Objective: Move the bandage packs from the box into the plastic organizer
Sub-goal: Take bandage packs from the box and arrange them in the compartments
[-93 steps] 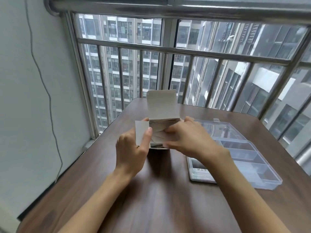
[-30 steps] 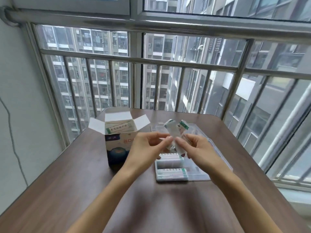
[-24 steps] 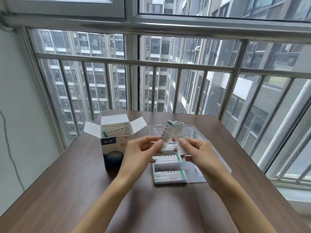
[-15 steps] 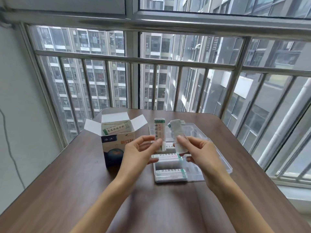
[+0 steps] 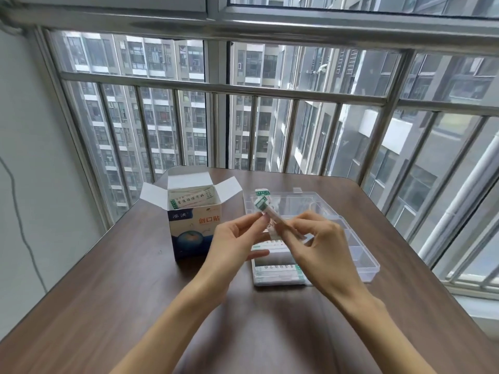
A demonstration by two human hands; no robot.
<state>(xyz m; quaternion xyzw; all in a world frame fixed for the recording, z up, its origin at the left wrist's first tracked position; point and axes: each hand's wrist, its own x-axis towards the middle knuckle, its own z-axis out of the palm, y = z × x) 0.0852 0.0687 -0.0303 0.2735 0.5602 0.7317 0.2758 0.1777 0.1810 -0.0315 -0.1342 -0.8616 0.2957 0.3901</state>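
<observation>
Counter [image 5: 113, 306]: dark wood-grain top before a barred window; it carries the box and the organizer, as it did half a second ago.
Plastic organizer [image 5: 361, 261]: clear, lid open toward the window, lying just right of the box; unmoved since the earlier frame. Two bandage packs [image 5: 278, 269] lie flat in its near-left compartments, partly hidden by the hands.
Box [image 5: 193, 233]: blue and white, upright, flaps spread open, more packs visible inside; same spot as before.
Change: half a second ago each hand held its pack apart and upright; now the two packs are brought together and lean left, overlapping above the organizer.
Left hand [image 5: 235, 238]: grip closed in a pinch, thumb and fingertips meeting at the lower part of the held packs [image 5: 263, 205].
Right hand [image 5: 321, 247]: grip closed, fingers curled round the lower end of the same packs, touching them just beside the left fingertips.
</observation>
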